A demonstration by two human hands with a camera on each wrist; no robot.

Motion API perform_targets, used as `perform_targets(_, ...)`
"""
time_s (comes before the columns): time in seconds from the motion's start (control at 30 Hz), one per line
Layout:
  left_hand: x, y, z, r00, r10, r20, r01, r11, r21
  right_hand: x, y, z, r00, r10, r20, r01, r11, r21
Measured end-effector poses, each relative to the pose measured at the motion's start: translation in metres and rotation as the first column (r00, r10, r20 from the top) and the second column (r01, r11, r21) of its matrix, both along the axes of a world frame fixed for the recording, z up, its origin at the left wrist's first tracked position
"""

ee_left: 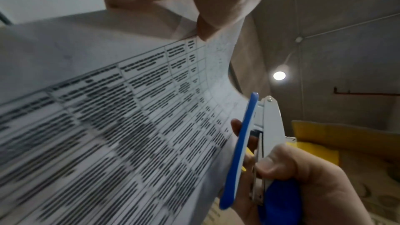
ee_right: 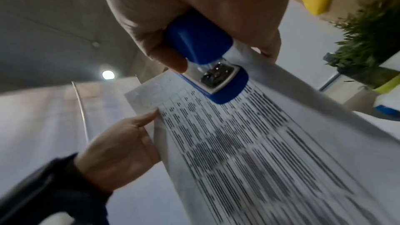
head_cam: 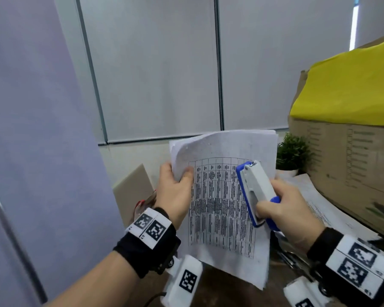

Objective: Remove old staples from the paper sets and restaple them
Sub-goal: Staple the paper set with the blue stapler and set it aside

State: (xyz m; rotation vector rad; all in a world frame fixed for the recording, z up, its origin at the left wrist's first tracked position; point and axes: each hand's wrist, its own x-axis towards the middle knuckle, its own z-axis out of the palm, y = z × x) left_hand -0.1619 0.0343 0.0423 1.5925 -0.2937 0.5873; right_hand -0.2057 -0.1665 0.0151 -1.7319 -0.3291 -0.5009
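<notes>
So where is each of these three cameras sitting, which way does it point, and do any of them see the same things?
Head: worn on the head, looking forward and down at the paper set held up before a wall; both forearms and hands show.
Left wrist: looks up along the left hand, across the paper, to the stapler and ceiling.
Right wrist: looks up along the right hand gripping the stapler; the left hand appears too.
Shared: all three show paper, stapler and both hands.

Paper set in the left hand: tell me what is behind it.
Behind the paper set, the left hand's fingers are hidden; only the thumb shows in front. A small green plant shows past its right edge. The right hand holds the stapler in front.
</notes>
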Motion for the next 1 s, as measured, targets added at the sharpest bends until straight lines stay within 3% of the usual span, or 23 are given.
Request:
perform_targets(0.2, 0.006, 0.005, -0.009, 0.998, 0.013, -0.059, -0.014, 1.0, -0.002, 0.004, -0.01, -0.007, 0.999, -0.028, -0.038, 0.029, 1.0, 0.002)
perform_targets(0.37, 0.006, -0.001, -0.011, 0.997, -0.004, -0.082, 0.003, 1.0, -0.013, 0.003, 0.0, -0.01, 0.999, 0.048, -0.001, -0.048, 0.997, -0.058)
perform_targets(0.47, 0.006, 0.002, -0.01, 0.996, 0.033, -0.079, -0.035, 0.999, -0.023, 0.002, 0.001, -0.015, 1.0, 0.006, 0.02, -0.002, 0.987, -0.158)
perform_targets(0.6, 0.005, 0.007, -0.01, 0.997, 0.048, -0.064, -0.051, 0.997, -0.05, 0.002, -0.005, -0.017, 0.998, -0.039, 0.054, 0.045, 0.991, -0.129)
perform_targets(0.73, 0.004, 0.006, -0.014, 0.996, 0.019, -0.086, -0.021, 0.999, -0.025, 0.003, -0.006, -0.022, 1.0, 0.001, -0.018, -0.004, 0.984, -0.177)
perform_targets(0.87, 0.006, 0.008, -0.012, 0.996, 0.024, -0.08, -0.026, 1.0, -0.018, 0.002, -0.006, -0.023, 1.0, 0.011, 0.005, -0.01, 0.992, -0.127)
perform_targets(1.0, 0.007, 0.012, -0.011, 0.997, 0.045, -0.067, -0.046, 0.999, -0.023, 0.003, -0.007, -0.018, 1.0, -0.014, -0.015, 0.011, 0.979, -0.203)
